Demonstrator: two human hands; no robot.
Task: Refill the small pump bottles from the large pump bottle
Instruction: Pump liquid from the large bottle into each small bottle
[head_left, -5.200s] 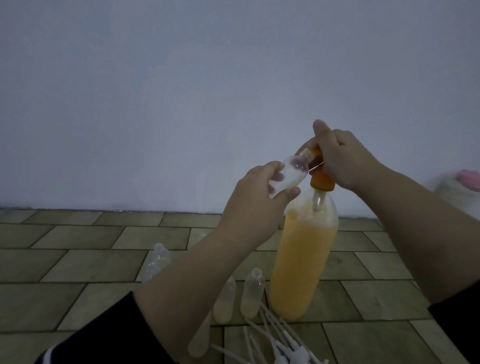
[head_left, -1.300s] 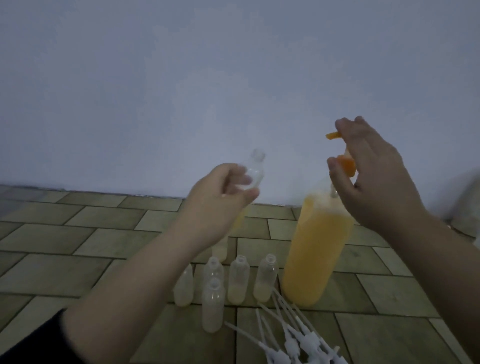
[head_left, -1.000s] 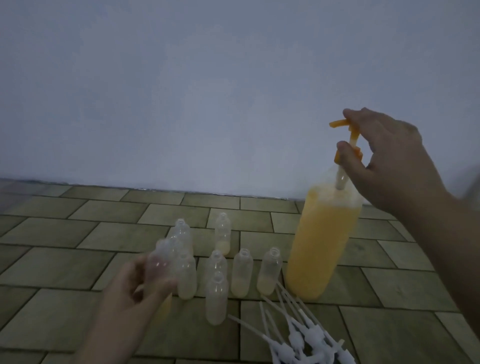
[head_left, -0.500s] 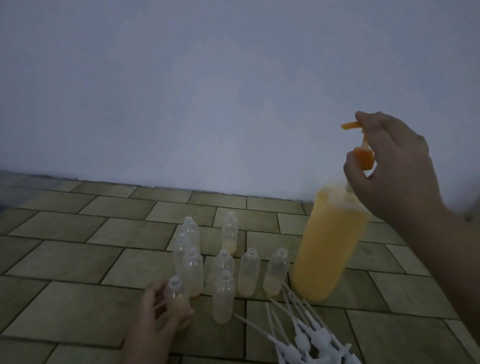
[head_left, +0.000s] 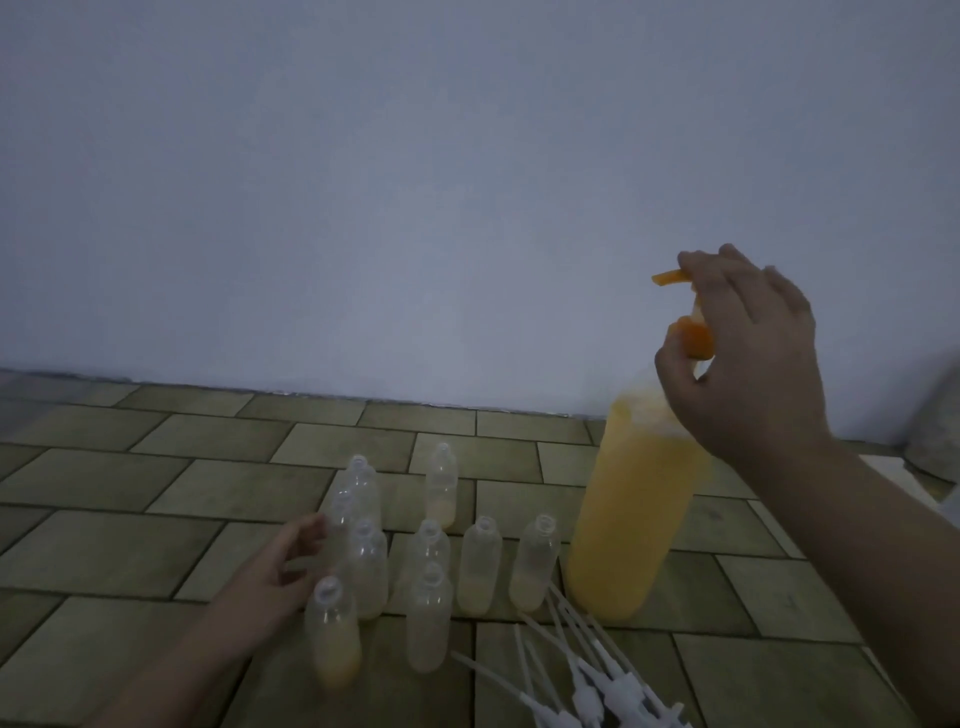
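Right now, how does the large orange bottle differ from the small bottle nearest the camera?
The large bottle is far taller and nearly full of orange liquid; the nearest small bottle holds only a low layer. The large bottle has its orange pump on, under the right hand; the small one is open-necked. Both stand upright on the tiled floor.

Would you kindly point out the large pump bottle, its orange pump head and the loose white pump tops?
large pump bottle (head_left: 631, 519), head view, on its orange-filled body.
orange pump head (head_left: 695, 340), head view, on the collar.
white pump tops (head_left: 597, 686), head view, on the pile's middle.
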